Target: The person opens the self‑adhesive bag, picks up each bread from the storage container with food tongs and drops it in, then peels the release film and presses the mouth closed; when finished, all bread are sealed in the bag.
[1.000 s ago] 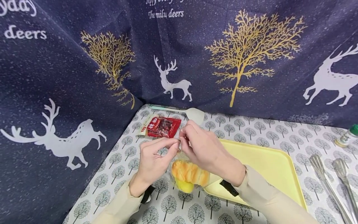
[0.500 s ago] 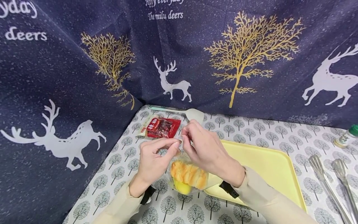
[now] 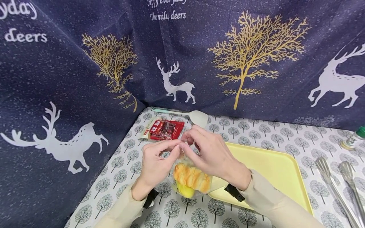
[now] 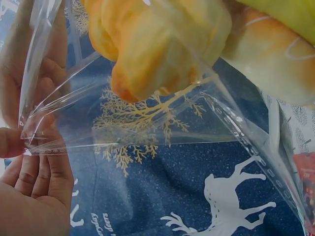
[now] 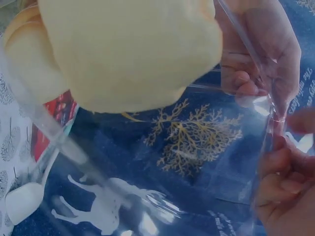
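A clear plastic bag [image 4: 157, 132] hangs from both hands, holding golden bread [image 3: 191, 178] and a smaller yellow piece [image 3: 186, 191]. My left hand [image 3: 158, 161] pinches the gathered edge of the bag between thumb and forefinger, plain in the left wrist view. My right hand [image 3: 214, 153] meets it at the same spot, its bent fingers and thumb on the bag's edge. In the right wrist view the bread [image 5: 133, 54] looks pale, and the bag's gathered edge runs between both hands. Glare on the film hides exactly where the right fingertips lie.
A yellow tray [image 3: 271, 171] lies under the right forearm. Behind the hands are a red snack packet [image 3: 166, 129] and a pale spatula [image 3: 198, 117]. To the right lie a metal fork [image 3: 325, 167], another metal utensil [image 3: 348, 172] and a green-capped bottle [image 3: 353, 139].
My right hand drew slightly away from the left, then came back, its fingertips now against the left fingertips. The bread in the bag shifted slightly left. The left hand stays nearly still.
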{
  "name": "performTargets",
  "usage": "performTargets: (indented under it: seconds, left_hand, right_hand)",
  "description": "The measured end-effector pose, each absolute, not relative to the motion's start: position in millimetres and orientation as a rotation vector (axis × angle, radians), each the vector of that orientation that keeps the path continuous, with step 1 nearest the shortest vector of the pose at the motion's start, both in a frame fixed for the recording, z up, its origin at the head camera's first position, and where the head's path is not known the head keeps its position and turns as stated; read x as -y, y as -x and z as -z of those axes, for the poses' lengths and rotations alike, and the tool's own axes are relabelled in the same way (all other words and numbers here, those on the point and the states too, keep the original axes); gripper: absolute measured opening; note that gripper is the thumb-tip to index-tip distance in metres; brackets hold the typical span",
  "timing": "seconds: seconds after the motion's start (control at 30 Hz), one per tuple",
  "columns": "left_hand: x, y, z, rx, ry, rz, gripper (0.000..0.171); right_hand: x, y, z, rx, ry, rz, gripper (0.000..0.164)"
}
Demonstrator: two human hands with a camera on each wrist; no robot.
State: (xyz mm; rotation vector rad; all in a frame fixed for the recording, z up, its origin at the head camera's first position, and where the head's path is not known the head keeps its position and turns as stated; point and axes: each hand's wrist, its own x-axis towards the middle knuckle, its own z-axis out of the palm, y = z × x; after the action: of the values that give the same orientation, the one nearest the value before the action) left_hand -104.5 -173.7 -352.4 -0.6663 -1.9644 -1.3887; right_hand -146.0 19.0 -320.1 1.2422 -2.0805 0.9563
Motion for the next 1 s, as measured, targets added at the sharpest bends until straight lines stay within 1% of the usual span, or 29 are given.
performTargets:
  seconds: [0.27, 0.43, 0.83, 1.0]
  left_hand:
    - [171, 104, 351, 1.966, 0.639, 1.409, 0.016]
    - [171, 105, 351, 1.944, 0.591, 1.483, 0.014]
    - [177, 99, 351, 1.943, 0.312, 1.537, 0.008]
    - [185, 98, 353, 1.913, 0.284, 1.565, 0.009]
  right_hand:
    - [-14, 150, 325, 1.927, -1.197, -1.047, 0.004]
    - [-17, 150, 324, 1.932, -1.065, -1.116, 0.006]
    - [-43, 149, 323, 2.003, -0.857, -1.02, 0.005]
    - [-57, 152, 327, 2.017, -0.825, -1.013, 0.004]
